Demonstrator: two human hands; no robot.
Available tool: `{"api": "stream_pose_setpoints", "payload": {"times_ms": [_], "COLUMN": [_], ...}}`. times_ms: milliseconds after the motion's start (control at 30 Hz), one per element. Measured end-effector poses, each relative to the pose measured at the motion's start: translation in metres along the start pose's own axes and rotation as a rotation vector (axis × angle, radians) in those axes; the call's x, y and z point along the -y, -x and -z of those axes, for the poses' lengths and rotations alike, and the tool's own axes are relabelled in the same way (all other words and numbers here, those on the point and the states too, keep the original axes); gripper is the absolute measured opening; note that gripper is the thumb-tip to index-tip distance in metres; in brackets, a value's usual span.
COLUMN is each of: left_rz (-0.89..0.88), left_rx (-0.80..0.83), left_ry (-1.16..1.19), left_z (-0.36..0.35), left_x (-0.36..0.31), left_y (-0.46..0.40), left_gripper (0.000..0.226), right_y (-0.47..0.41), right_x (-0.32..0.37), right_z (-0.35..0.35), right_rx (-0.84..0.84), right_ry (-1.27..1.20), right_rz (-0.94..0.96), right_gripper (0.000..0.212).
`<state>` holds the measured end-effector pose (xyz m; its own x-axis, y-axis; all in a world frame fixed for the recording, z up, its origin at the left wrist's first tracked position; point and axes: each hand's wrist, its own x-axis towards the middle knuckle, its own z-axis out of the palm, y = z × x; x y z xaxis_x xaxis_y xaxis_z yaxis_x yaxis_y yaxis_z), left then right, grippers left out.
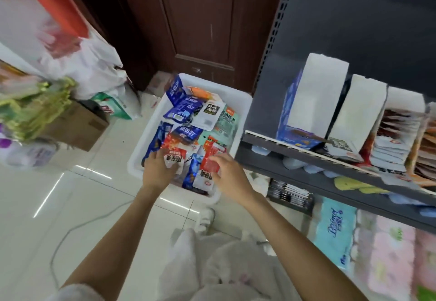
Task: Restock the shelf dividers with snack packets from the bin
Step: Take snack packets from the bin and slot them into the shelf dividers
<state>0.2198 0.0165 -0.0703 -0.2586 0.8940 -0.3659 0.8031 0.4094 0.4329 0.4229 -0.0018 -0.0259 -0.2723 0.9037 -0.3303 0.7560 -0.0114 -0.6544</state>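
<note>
A white plastic bin (238, 102) stands on the floor, filled with several snack packets in blue, red, white and green. My left hand (157, 170) reaches into its near end and grips a red-and-white packet (175, 158). Just to the right, my right hand (227, 174) pinches another red-and-white packet (208, 167) that stands upright in the bin. White shelf dividers (318, 93) stand on the dark shelf (306, 157) at the right; the right-hand slots hold stacked packets (391, 140).
A dark wooden door (200, 22) rises behind the bin. Plastic bags (77, 60) and a cardboard box (80, 126) sit at the left. A grey cable (70, 230) runs across the tiled floor. Tissue packs (335, 230) fill the lower shelf.
</note>
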Motion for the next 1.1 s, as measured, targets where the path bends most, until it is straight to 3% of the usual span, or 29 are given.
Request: {"api": "stream_pose_setpoints", "payload": {"times_ms": [100, 200, 367, 500, 600, 767, 867, 933, 1100], "left_rz": [-0.045, -0.121, -0.224, -0.260, -0.302, -0.187, -0.142, -0.084, 0.035], "left_rx": [0.032, 0.086, 0.187, 0.185, 0.222, 0.275, 0.233, 0.240, 0.423], "left_ry": [-0.001, -0.018, -0.220, -0.338, -0.343, -0.146, -0.137, -0.008, 0.334], "left_z": [0.000, -0.001, -0.017, -0.025, -0.029, -0.025, -0.026, -0.024, -0.006], "left_x": [0.015, 0.025, 0.024, 0.030, 0.031, 0.022, 0.016, 0.011, 0.008], "left_y": [-0.030, -0.051, -0.068, -0.071, -0.068, -0.069, -0.070, -0.070, -0.069], "left_gripper": [0.063, 0.067, 0.095, 0.096, 0.086, 0.091, 0.093, 0.090, 0.034], "right_y": [-0.038, -0.078, -0.090, -0.090, -0.092, -0.093, -0.092, -0.090, -0.071], "right_x": [0.020, 0.008, 0.024, 0.032, 0.034, 0.030, 0.034, 0.035, 0.036], "right_z": [-0.026, -0.065, -0.088, -0.112, -0.114, -0.102, -0.096, -0.092, -0.073], "right_rx": [0.042, -0.037, 0.012, 0.001, -0.028, -0.135, -0.152, -0.157, -0.250], "right_ry": [-0.087, -0.233, -0.374, -0.200, -0.073, -0.103, -0.112, -0.109, -0.241], "right_rz": [-0.167, -0.433, -0.770, -0.836, -0.838, -0.835, -0.820, -0.810, -0.701], "right_gripper": [0.052, 0.055, 0.105, 0.124, 0.111, 0.077, 0.071, 0.068, 0.043]}}
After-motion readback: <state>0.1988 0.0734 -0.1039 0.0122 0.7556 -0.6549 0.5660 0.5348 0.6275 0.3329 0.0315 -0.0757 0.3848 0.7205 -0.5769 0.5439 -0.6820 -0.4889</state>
